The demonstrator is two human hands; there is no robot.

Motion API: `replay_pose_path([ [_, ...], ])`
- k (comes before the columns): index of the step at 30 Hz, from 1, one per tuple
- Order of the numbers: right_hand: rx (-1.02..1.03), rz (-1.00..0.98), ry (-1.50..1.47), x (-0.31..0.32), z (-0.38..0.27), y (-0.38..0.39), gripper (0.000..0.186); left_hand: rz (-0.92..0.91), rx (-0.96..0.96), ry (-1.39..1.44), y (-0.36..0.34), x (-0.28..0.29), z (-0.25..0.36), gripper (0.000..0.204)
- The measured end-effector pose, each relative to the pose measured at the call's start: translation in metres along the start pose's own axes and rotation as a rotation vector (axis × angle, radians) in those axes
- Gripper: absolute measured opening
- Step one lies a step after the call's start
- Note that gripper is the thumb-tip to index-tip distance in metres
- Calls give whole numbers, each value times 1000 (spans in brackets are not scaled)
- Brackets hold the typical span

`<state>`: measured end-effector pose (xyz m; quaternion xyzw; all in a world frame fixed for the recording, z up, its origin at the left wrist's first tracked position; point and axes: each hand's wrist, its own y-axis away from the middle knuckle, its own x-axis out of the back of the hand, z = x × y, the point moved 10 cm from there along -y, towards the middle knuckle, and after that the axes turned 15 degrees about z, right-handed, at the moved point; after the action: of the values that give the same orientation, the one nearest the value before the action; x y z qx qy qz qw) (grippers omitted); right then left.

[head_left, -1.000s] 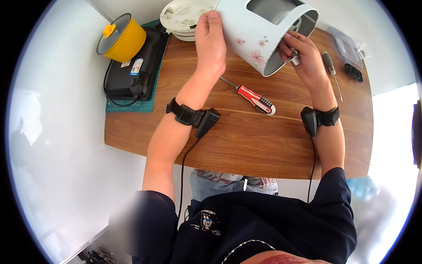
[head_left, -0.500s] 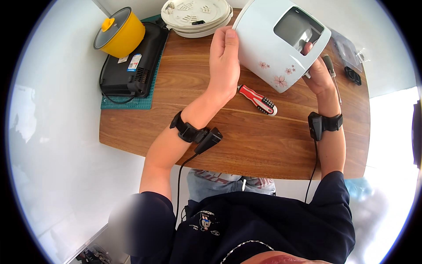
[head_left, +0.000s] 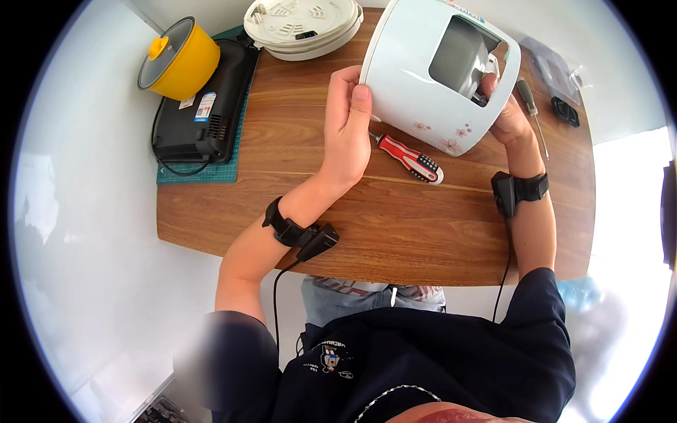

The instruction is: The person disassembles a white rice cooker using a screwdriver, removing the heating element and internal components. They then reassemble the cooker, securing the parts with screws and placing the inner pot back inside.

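Between my hands is a pale blue-white rice cooker body (head_left: 402, 77) with pink flowers printed on it, lying on its side. A rectangular opening in its wall shows a grey inner shell (head_left: 457, 60). My left hand (head_left: 348, 120) grips the rim on the left, its thumb on the outside and its other fingers partly hidden. At the other end, my right hand (head_left: 509, 120) holds the edge beside the opening, with fingertips reaching inside. Just below the body lies a screwdriver with a red, white and black handle (head_left: 411, 159), touched by neither hand.
A round white plastic base (head_left: 303, 25) stands at the back. At left, a yellow lidded pot (head_left: 185, 63) sits on a black appliance (head_left: 194, 130) over a green cutting mat (head_left: 229, 171). To the right lie a thin screwdriver (head_left: 526, 95), a black part (head_left: 565, 111) and a clear plastic tray (head_left: 550, 67).
Both hands have turned the rice cooker body slightly, and its left rim has come left and nearer. My left hand has moved left and toward me. The red-handled screwdriver stays put.
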<state>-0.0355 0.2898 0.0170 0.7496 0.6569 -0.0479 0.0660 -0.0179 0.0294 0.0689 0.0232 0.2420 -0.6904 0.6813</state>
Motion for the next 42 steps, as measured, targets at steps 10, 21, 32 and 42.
replay_pose_path([
  [10,38,-105,120,0,-2,-1,41,-140,81,85,-37,12,5,29],
  [21,48,-98,195,-16,-16,9,56,-616,-348,-714,-73,-57,12,56],
  [32,67,-71,299,-30,-28,11,77,-849,-211,-639,-77,-71,-59,61],
  [42,-67,-167,284,-36,-26,20,94,-822,-303,-676,-76,-79,-55,60],
])
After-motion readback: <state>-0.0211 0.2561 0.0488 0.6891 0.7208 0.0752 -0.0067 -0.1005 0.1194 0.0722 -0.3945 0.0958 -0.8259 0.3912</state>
